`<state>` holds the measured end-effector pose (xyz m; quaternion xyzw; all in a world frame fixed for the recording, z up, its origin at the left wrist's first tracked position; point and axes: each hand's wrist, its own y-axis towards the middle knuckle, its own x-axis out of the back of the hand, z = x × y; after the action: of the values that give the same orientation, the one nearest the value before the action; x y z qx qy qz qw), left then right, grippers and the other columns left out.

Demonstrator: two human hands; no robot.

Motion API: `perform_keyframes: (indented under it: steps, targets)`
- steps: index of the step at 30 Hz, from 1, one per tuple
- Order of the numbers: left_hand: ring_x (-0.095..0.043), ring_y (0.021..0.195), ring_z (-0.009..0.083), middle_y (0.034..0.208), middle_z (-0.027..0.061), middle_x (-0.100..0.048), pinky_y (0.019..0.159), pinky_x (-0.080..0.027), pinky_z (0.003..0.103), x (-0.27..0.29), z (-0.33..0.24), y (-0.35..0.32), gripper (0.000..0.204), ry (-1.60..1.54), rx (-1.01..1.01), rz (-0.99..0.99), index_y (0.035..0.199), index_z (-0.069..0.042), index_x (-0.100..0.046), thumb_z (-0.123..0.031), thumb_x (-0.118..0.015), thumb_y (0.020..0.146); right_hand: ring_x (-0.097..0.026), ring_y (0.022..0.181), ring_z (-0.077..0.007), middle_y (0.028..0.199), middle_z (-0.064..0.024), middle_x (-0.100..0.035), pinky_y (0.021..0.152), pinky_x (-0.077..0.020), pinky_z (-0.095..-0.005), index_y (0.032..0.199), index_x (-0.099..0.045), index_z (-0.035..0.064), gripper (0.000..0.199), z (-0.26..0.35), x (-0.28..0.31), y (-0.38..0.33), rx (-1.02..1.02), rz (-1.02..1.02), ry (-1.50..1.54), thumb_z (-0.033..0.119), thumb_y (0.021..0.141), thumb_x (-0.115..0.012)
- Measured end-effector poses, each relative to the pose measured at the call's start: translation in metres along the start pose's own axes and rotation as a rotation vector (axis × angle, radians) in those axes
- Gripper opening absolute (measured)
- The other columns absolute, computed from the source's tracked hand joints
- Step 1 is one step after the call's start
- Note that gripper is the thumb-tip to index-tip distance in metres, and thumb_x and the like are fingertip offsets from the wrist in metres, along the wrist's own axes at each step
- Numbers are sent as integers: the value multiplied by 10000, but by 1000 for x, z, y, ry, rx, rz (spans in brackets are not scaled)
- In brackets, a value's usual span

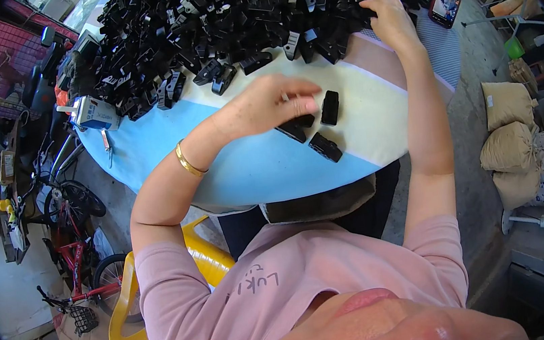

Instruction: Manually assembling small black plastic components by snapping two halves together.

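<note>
Grey floor (pixel 467 153) | yellow chair (pixel 211 253) — lower left | tan sacks (pixel 507 146) — right

A heap of black parts (pixel 214 34) bars the worktop (pixel 246 176) from 10 to 2 o'clock, a box (pixel 97 114) 9. Open room lies at 3 and 6; loose black blocks (pixel 329 108) obstruct 4 to 5. Clearance beneath the left hand (pixel 272 105) is hard to judge.
</note>
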<state>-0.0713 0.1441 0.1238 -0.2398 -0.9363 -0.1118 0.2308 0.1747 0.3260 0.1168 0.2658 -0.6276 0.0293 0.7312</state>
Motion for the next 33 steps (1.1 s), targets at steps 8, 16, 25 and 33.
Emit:
perform_keyframes:
  steps: [8, 16, 25, 33]
  targets:
    - [-483, 912, 285, 957, 94, -511, 805, -438, 353, 16, 34, 4, 290, 932, 14, -525, 959, -69, -611, -131, -690, 688, -546, 1032, -270, 1021, -66, -623, 883, -445, -390, 1045, -642, 135, 221, 15, 9, 0, -70, 5, 1, 125, 828, -599]
    - [-546, 804, 264, 845, 70, -575, 710, -441, 353, 6, 25, 7, 227, 900, -146, -570, 900, -66, -488, -76, -621, 716, -630, 866, -241, 1047, -69, -620, 734, -513, -319, 987, -657, 104, 162, 27, 17, -9, 83, -341, 189, 95, 836, -598]
    - [-518, 578, 130, 793, 73, -564, 521, -438, 241, 29, 10, 7, 205, -860, 365, -375, 994, 8, -494, -182, -453, 927, -591, 939, -161, 1091, -102, -554, 817, -509, -258, 1061, -590, -44, 301, 127, 31, -56, 496, 190, 1308, -129, 773, -585]
    - [-598, 690, 173, 895, 128, -607, 605, -502, 239, 35, 17, 7, 285, -1037, 357, -251, 1048, 54, -547, -169, -402, 945, -613, 806, -140, 1037, -97, -580, 667, -532, -226, 1021, -624, -10, 285, 122, 23, -52, 665, 13, 1138, -55, 742, -664]
